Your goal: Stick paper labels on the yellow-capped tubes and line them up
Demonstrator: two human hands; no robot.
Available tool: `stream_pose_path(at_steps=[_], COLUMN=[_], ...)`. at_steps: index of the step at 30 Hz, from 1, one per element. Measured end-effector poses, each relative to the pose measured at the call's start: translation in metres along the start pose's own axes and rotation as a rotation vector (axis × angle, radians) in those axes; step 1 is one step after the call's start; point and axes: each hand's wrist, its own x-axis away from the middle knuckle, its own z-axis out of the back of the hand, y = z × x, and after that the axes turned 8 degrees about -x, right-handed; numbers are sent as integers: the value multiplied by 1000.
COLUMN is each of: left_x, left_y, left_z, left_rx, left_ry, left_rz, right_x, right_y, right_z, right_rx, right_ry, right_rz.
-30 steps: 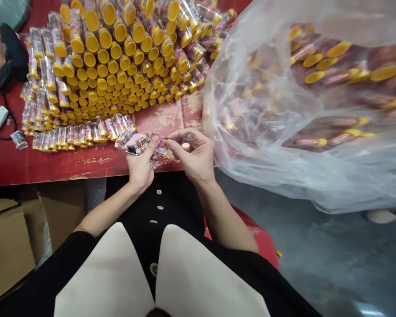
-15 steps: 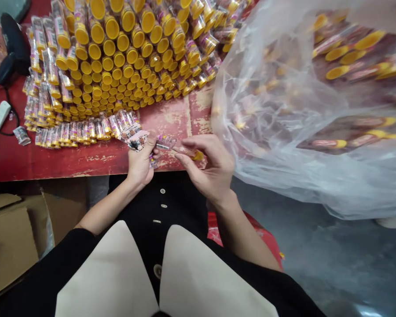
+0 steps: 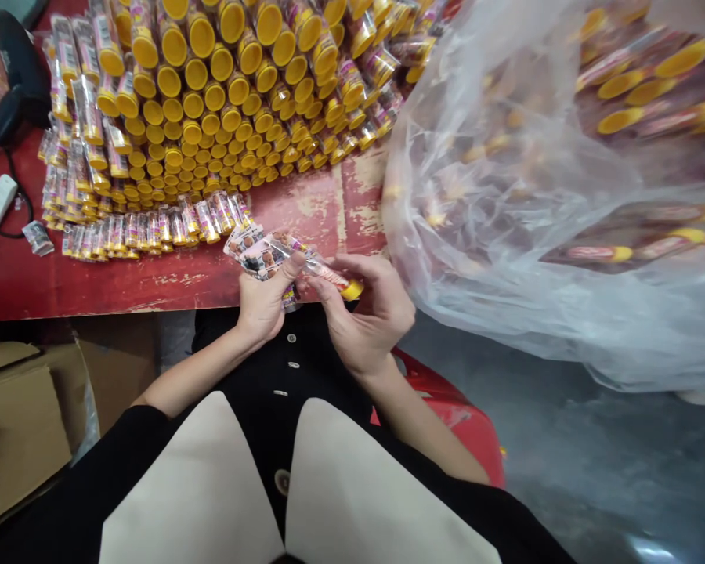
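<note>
My left hand [image 3: 264, 305] is closed around a fanned bunch of small printed packets [image 3: 254, 249] over the table's front edge. Some are pale with pictures; clear plastic with purple print shows below my fingers. In my right hand [image 3: 371, 325], thumb and fingers pinch a slim clear tube [image 3: 327, 274] with a yellow cap at its right end. The tube lies slantwise between both hands, its left end over the packets and close to my left thumb. Whether it sits inside a packet or only against one, I cannot make out.
Many yellow-capped tubes [image 3: 215, 98] are stacked at the back of the red table [image 3: 153, 286], with a row of them in front. A large clear plastic bag [image 3: 505, 266] of similar tubes fills the right. Cardboard boxes [image 3: 23, 415] stand below left. A black handheld device [image 3: 20, 70] lies far left.
My hands have come together, and the tube in my right hand now reaches my left thumb and the packets. My left hand has shifted slightly right and down.
</note>
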Motion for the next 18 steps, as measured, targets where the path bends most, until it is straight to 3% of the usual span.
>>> stream_pose_path(at_steps=[3,5,8,12,16,18], left_x=[-3,-5,-6,1,5,5], left_y=[-2,0,2,-2,-4,-3], left_z=[7,11,14,13,16,19], left_rx=[-54,-73,-69,-28,-14,-23], left_ry=[9,20,-10,-38,-37,-57], left_rz=[-72,-63,-2,38,32,26], right_x=[1,-1,-1,-1,-3,-3], right_y=[2,1,-1,1,2,0], right_z=[1,8,16,13,6,4], right_rx=[-301,-408,-360,-260,-112,-66], right_ry=[-109,-266,-362,-216,-256,-185], right_rz=[-265,-328,-257,-87,34,107])
